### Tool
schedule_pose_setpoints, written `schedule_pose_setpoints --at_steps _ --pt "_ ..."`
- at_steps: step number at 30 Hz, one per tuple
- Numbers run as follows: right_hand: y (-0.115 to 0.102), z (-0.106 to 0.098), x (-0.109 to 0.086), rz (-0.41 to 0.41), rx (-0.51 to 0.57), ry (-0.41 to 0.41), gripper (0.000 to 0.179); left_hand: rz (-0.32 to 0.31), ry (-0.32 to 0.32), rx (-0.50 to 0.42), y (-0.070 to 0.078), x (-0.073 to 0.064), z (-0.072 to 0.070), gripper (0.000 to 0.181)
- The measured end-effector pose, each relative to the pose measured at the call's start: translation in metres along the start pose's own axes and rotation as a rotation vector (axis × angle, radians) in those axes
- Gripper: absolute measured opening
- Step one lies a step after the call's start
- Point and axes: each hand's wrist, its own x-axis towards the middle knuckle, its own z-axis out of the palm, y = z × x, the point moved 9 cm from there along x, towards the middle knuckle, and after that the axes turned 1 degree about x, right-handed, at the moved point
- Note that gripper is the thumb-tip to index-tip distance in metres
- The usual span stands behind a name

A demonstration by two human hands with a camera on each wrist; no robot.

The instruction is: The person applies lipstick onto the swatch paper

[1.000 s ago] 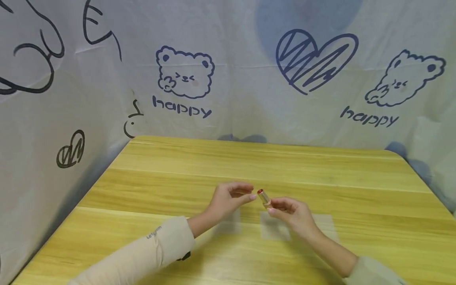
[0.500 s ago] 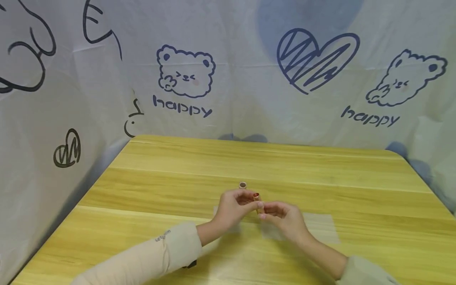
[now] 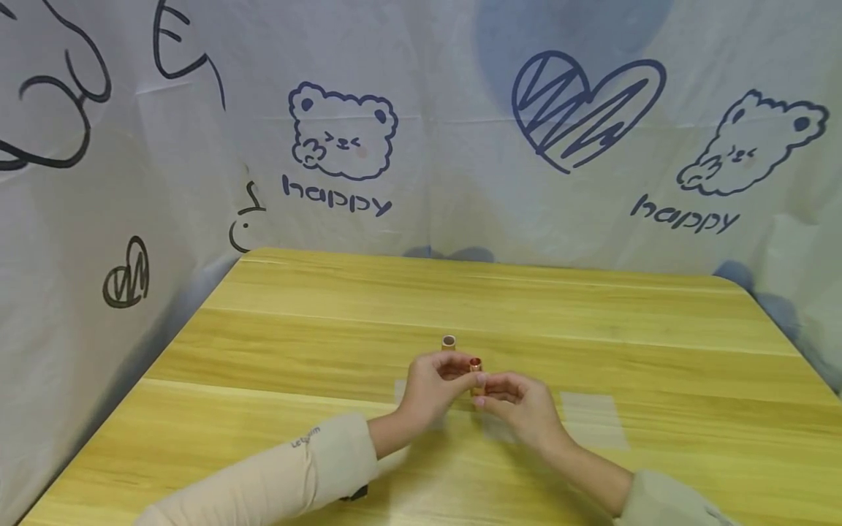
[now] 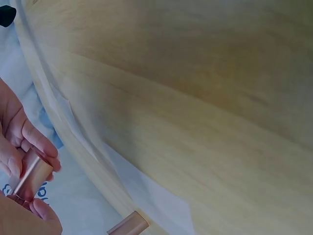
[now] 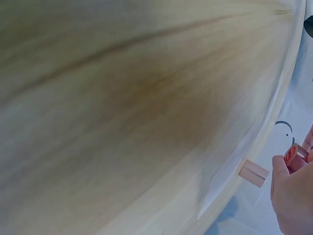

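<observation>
What matters most, we judge, is how the lipstick tube (image 3: 476, 370) stands between our two hands: nearly upright, its red mouth facing up, with fingers on either side. Our left hand (image 3: 430, 383) comes in from the left and pinches it nearer the top; our right hand (image 3: 531, 413) comes in from the right and pinches it lower down. Both sets of fingers are clamped on the tube, and the hands meet there, so neither is clearly nearer.

The lipstick cap (image 3: 449, 342) stands apart, just beyond the left fingers and a little left of the tube. The left hand is therefore the nearer one to it. Its long axis is upright too, roughly parallel to the tube's.

From the head we look down into the cap's hollow, but the left hand hides its lower part. The right wrist view shows more of its plain metallic side, and the red in the tube's mouth. The left wrist view shows the tube's smooth side instead. On the desk (image 3: 263, 438), a pale rectangular sheet (image 3: 595, 420) lies near the right hand; we cannot tell its material.
</observation>
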Motion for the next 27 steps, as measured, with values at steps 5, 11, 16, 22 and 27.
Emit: schedule_pose_setpoints --at_steps 5,11,16,22,27 --pt "0.0015 0.0003 0.0 0.017 0.015 0.001 0.03 0.014 0.014 0.004 0.001 -0.0005 0.0003 0.022" --pt "0.0033 -0.0003 0.0003 0.014 0.009 -0.023 0.031 0.043 0.007 0.02 0.0025 -0.0008 0.0021 0.02" --pt "0.0035 -0.0009 0.0015 -0.012 -0.014 -0.051 0.033 0.061 -0.009 0.031 0.0032 -0.0002 0.0039 0.019" --pt "0.0042 -0.0008 0.003 -0.023 -0.039 -0.072 0.033 0.06 -0.035 0.018 0.002 0.0013 0.0053 0.018" --pt "0.006 -0.0016 0.0042 -0.008 -0.049 -0.073 0.032 0.073 -0.061 0.04 0.0025 0.0032 0.0066 0.018"
